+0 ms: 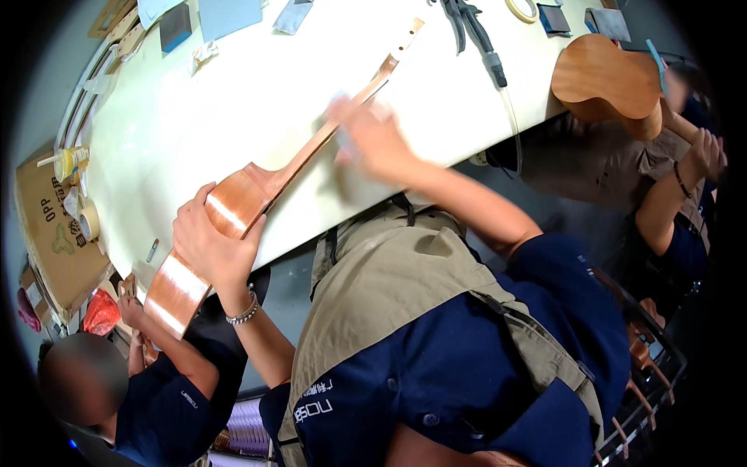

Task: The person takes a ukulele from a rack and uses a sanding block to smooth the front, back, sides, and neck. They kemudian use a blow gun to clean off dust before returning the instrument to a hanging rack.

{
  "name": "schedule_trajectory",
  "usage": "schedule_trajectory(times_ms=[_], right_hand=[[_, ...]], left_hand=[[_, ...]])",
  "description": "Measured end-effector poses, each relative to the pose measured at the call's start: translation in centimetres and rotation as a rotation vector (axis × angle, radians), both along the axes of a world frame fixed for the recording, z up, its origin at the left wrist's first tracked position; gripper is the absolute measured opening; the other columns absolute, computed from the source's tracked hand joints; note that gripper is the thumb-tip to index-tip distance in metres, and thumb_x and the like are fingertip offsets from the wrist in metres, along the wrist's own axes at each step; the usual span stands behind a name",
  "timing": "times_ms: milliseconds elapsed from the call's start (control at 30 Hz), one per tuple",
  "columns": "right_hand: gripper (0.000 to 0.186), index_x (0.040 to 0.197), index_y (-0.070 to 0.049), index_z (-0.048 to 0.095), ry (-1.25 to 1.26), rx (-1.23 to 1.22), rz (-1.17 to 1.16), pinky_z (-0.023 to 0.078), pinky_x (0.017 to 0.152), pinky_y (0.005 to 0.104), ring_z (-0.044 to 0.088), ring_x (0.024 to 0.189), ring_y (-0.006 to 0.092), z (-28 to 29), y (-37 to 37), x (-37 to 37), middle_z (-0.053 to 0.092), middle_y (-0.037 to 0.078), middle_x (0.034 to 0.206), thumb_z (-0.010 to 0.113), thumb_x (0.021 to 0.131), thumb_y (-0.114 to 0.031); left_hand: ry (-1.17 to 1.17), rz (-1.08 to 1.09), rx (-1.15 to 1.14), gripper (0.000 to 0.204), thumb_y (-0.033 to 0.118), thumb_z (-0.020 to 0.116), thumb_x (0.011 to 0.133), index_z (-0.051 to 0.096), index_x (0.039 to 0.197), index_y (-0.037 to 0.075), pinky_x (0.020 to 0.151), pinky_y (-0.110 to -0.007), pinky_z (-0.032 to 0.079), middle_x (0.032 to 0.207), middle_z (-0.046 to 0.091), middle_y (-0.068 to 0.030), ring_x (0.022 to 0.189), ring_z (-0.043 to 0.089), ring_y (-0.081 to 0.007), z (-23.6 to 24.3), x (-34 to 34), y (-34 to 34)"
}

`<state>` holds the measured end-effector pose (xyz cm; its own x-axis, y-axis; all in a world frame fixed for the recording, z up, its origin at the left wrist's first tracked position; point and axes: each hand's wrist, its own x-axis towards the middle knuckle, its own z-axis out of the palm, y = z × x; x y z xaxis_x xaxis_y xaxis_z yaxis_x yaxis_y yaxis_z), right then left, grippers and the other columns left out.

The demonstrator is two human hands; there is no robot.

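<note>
An unstrung wooden ukulele (175, 292) lies on its edge across the front of the pale table. Its shiny brown side faces up, and its neck runs toward the far side. My left hand (214, 243) is closed around the body, fingers over one edge and thumb at the other. Over the middle of the neck is my right hand (375, 142), smeared by motion. Something pale seems to be at its fingers, too blurred to name.
A black air gun (476, 39) with a hose lies at the far edge. A blue-grey sanding block (175, 29) and sheets lie far left. At right, a person holds another ukulele body (599, 78). Another person works at lower left, near a cardboard box (58, 233) and tape roll (89, 221).
</note>
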<state>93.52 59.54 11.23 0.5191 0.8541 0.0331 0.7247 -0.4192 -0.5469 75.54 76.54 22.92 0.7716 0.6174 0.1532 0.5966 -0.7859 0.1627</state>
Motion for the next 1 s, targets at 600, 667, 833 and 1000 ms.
schedule_trajectory(times_ms=[600, 667, 833, 1000], right_hand=[[0.063, 0.142, -0.029, 0.022, -0.261, -0.052, 0.138, -0.003, 0.105, 0.0596, 0.022, 0.136, 0.0164, -1.5, -3.9, 11.8, 0.026, -0.007, 0.147, 0.051, 0.087, -0.038], [0.062, 0.143, -0.026, 0.022, -0.380, -0.162, -0.038, -0.001, 0.105, 0.0610, 0.021, 0.136, 0.0172, -2.9, -3.9, 16.2, 0.025, -0.006, 0.147, 0.050, 0.088, -0.037], [0.055, 0.140, -0.018, 0.030, -0.627, -0.145, -0.184, -0.004, 0.105, 0.0596, 0.021, 0.136, 0.0171, -1.6, -4.6, 19.9, 0.031, -0.002, 0.145, 0.041, 0.092, -0.042], [0.068, 0.143, -0.022, 0.022, -0.495, -0.121, -0.190, -0.008, 0.105, 0.0583, 0.018, 0.137, 0.0139, -4.3, -5.1, 15.5, 0.022, -0.003, 0.148, 0.052, 0.086, -0.042]], left_hand=[[0.011, -0.038, -0.005, 0.067, 0.028, 0.081, 0.049, 0.055, 0.108, 0.011, 0.085, -0.039, 0.037, 0.098, 0.055, -0.0076, 0.095, 0.050, -0.0295, -0.2, -0.1, -0.5], [0.006, -0.058, 0.035, 0.065, 0.024, 0.081, 0.050, 0.055, 0.108, 0.009, 0.085, -0.040, 0.038, 0.101, 0.056, -0.0093, 0.095, 0.052, -0.0307, 0.0, 0.2, -0.7], [-0.092, -0.050, 0.385, 0.057, 0.023, 0.076, 0.060, 0.056, 0.112, 0.009, 0.085, -0.044, 0.037, 0.108, 0.057, -0.0087, 0.100, 0.053, -0.0290, -5.0, -1.2, -6.0], [0.178, -0.089, 0.084, 0.063, 0.038, 0.067, 0.072, 0.050, 0.127, 0.013, 0.100, -0.057, 0.025, 0.131, 0.044, -0.0168, 0.120, 0.041, -0.0374, -7.2, -3.3, -8.5]])
